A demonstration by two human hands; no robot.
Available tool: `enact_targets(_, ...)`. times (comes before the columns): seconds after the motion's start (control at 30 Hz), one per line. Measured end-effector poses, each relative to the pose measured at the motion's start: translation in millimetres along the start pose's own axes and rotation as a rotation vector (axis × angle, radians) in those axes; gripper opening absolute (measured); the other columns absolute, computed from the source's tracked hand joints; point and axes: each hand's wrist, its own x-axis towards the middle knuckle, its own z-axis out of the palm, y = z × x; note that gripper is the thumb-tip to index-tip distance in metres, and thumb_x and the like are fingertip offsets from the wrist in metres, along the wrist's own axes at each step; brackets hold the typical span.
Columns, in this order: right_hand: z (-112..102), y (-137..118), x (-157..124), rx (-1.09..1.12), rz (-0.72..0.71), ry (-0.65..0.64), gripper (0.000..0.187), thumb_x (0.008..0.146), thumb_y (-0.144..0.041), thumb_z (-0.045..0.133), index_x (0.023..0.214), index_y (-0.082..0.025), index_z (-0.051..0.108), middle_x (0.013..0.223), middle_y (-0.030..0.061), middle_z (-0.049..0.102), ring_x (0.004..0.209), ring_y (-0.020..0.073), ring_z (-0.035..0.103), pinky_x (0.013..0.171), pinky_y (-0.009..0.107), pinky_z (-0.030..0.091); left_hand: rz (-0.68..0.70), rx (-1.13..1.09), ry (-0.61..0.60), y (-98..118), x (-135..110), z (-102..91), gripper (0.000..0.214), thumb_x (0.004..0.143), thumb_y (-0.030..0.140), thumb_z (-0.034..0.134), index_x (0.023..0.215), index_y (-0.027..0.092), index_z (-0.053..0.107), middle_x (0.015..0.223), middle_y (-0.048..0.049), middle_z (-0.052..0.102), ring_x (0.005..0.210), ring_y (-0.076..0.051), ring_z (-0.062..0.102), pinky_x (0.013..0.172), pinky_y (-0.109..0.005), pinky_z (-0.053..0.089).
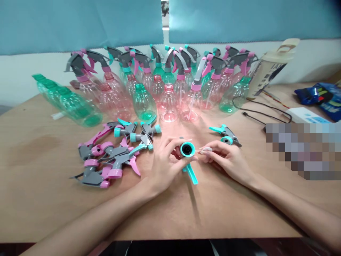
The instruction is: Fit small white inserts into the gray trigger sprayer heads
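My left hand is closed round a grey and teal spray head. The round collar of that spray head faces me, showing its dark inside, and its teal trigger hangs downward. Between the fingertips of my right hand is a small white disc, pinched just right of the collar. Its exact kind is too small to make out. Another teal and grey spray head lies on the table beyond my right hand. Left of my left hand lies a pile of pink and grey spray heads, with several teal ones behind.
Across the back stand clear pink and green bottles, many topped with spray heads. Green bottles lean at the left. A cream tumbler, a black cable, a white power strip and a blue packet are at the right.
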Motion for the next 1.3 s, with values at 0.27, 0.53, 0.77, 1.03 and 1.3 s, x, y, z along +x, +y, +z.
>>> enact_targets(0.27, 5, -3, -2, 0.039, -0.006, -0.014, 0.035, 0.092, -0.045, 0.046, 0.088, -0.015, 0.064, 0.073, 0.0052, 0.068, 0.064, 0.0154, 0.063, 0.063, 0.029, 0.052, 0.042, -0.004, 0.014, -3, -3, -9.4, 0.031, 0.079, 0.027, 0.07, 0.108, 0.021, 0.063, 0.09, -0.0017, 0.063, 0.071, -0.01, 0.057, 0.055, -0.019, 0.049)
enact_targets(0.53, 9, -53, 12, -0.121, -0.113, 0.055, 0.033, 0.073, -0.044, 0.071, 0.055, -0.02, 0.058, 0.063, -0.0006, 0.054, 0.063, 0.0131, 0.052, 0.058, 0.027, 0.041, -0.008, 0.016, 0.017, -3, -12, -28.4, 0.031, 0.076, 0.029, 0.073, 0.105, 0.021, 0.066, 0.092, -0.0036, 0.065, 0.073, -0.013, 0.061, 0.059, -0.023, 0.05)
enact_targets(0.77, 31, -86, 39, -0.032, 0.092, -0.309, 0.03, 0.064, -0.043, 0.076, 0.06, -0.018, 0.059, 0.064, 0.0005, 0.064, 0.063, 0.0138, 0.059, 0.052, 0.025, 0.041, -0.003, 0.006, -0.027, -1, -23, -31.7, 0.03, 0.075, 0.026, 0.073, 0.103, 0.021, 0.065, 0.09, -0.0021, 0.063, 0.076, -0.014, 0.061, 0.06, -0.023, 0.05)
enact_targets(1.03, 34, -83, 55, -0.08, 0.076, -0.411, 0.02, 0.068, -0.032, 0.074, 0.068, -0.018, 0.061, 0.064, -0.0012, 0.061, 0.059, 0.0109, 0.057, 0.05, 0.023, 0.041, 0.051, 0.041, -0.033, 0, -21, -36.7, 0.022, 0.076, 0.021, 0.072, 0.096, 0.02, 0.064, 0.088, -0.0008, 0.063, 0.075, -0.013, 0.058, 0.065, -0.024, 0.049)
enact_targets(1.3, 31, -90, 53, -0.069, 0.011, -0.436, 0.015, 0.069, -0.019, 0.072, 0.073, -0.018, 0.058, 0.065, -0.0052, 0.055, 0.058, 0.0072, 0.051, 0.05, 0.019, 0.04, 0.094, 0.072, -0.024, 2, -20, -34.5, 0.019, 0.076, 0.019, 0.072, 0.091, 0.018, 0.06, 0.088, 0.0004, 0.06, 0.062, -0.008, 0.052, 0.056, -0.02, 0.045)
